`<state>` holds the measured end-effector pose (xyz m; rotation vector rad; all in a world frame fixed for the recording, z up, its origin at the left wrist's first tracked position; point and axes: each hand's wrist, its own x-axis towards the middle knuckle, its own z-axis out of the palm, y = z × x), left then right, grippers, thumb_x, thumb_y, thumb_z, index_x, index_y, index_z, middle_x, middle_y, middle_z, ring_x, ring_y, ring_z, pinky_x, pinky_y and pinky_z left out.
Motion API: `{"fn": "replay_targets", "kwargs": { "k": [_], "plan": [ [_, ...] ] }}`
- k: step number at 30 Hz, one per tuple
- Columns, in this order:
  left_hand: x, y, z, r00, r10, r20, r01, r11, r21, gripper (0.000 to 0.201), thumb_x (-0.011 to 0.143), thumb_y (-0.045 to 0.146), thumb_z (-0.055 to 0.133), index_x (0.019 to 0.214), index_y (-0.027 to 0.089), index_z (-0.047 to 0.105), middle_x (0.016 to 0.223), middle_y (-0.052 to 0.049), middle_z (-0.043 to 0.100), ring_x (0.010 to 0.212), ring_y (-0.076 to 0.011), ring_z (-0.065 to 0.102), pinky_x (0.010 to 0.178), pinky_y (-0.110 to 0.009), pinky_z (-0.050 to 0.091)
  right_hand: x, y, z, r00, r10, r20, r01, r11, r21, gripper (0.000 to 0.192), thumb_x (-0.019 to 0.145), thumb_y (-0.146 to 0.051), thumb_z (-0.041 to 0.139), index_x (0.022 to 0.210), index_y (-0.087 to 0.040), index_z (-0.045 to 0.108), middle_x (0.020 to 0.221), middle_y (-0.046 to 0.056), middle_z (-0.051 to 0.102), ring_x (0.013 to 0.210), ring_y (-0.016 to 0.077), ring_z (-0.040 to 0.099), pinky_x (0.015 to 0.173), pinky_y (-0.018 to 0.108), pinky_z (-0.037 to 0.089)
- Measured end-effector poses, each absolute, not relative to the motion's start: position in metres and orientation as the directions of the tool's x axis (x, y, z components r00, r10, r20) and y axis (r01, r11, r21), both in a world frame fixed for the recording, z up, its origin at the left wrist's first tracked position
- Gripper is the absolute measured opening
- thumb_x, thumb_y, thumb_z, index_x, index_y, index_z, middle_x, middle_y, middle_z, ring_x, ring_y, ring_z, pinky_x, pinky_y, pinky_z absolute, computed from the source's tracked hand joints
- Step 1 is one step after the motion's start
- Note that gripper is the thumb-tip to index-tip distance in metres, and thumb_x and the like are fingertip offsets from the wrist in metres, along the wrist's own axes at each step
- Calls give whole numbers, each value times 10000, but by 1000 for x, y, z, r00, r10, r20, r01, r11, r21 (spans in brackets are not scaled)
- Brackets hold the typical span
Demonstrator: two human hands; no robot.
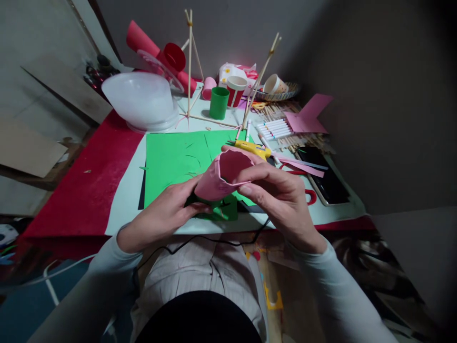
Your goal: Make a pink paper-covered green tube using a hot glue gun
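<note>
A pink paper cup or tube (212,183) with an uneven rim is held up between both hands, its opening facing up and to the right. My left hand (167,207) wraps round its lower left side. With thumb and fingertips, my right hand (280,197) pinches the rim's near right edge. Green sheets (174,162) lie on the table beneath, with dark curved lines or cuts on them. Just beyond the pink piece rests a yellow glue gun (255,148). The far side of the pink piece and some right-hand fingers are partly hidden.
A translucent bowl (139,102) stands at the left. Wooden stick frames (190,66) rise behind, near a green cup (219,103) and a red-and-white cup (236,90). Markers (274,129), pink paper (310,116) and a black phone or tablet (323,178) lie right. A black cord (200,238) hangs in front.
</note>
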<state>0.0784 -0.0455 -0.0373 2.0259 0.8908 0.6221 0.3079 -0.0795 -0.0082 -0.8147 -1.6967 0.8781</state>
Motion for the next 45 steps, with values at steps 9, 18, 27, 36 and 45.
{"fn": "replay_targets", "kwargs": {
  "k": [9, 18, 27, 36, 45],
  "plan": [
    [78, -45, -40, 668, 728, 156, 358, -498, 789, 292, 977, 277, 578, 1225, 174, 693, 1159, -87, 755, 856, -214, 670, 975, -366, 530, 315, -76, -16, -292, 822, 488, 50, 523, -851, 165, 954, -159, 716, 993, -299, 795, 1278, -9, 759, 1429, 290, 563, 1192, 470, 446],
    [88, -44, -36, 700, 699, 147, 341, -507, 792, 282, 953, 199, 626, 1229, 157, 663, 1344, -124, 697, 1278, -278, 634, 1137, -403, 463, 322, -80, -17, -290, 870, 398, 23, 422, -906, 130, 887, -368, 795, 984, -293, 753, 1055, 47, 774, 1340, 347, 616, 1143, 511, 470],
    [92, -43, -33, 746, 657, 109, 293, -470, 833, 484, 994, 212, 571, 1472, 144, 533, 1574, -137, 558, 1486, -243, 490, 1230, -383, 395, 329, -72, -27, -239, 886, 397, -40, 399, -916, 31, 833, -359, 861, 840, -375, 835, 1321, -41, 742, 1401, 311, 583, 1200, 487, 434],
    [97, -43, -39, 749, 652, 116, 308, -498, 811, 526, 1015, 178, 518, 1538, 185, 464, 1639, -125, 480, 1526, -240, 434, 1276, -418, 338, 333, -70, -24, -283, 859, 427, -3, 444, -896, 34, 855, -341, 842, 863, -321, 817, 1191, 5, 794, 1327, 317, 647, 1125, 476, 507],
    [108, -51, -34, 666, 738, 106, 403, -476, 782, 582, 969, 246, 674, 1511, 133, 494, 1569, -155, 561, 1440, -282, 535, 1230, -439, 399, 329, -79, -6, -156, 872, 465, 198, 489, -850, 286, 831, -323, 873, 1096, -307, 767, 1581, 23, 551, 1533, 328, 422, 1257, 535, 380]
  ]
}}
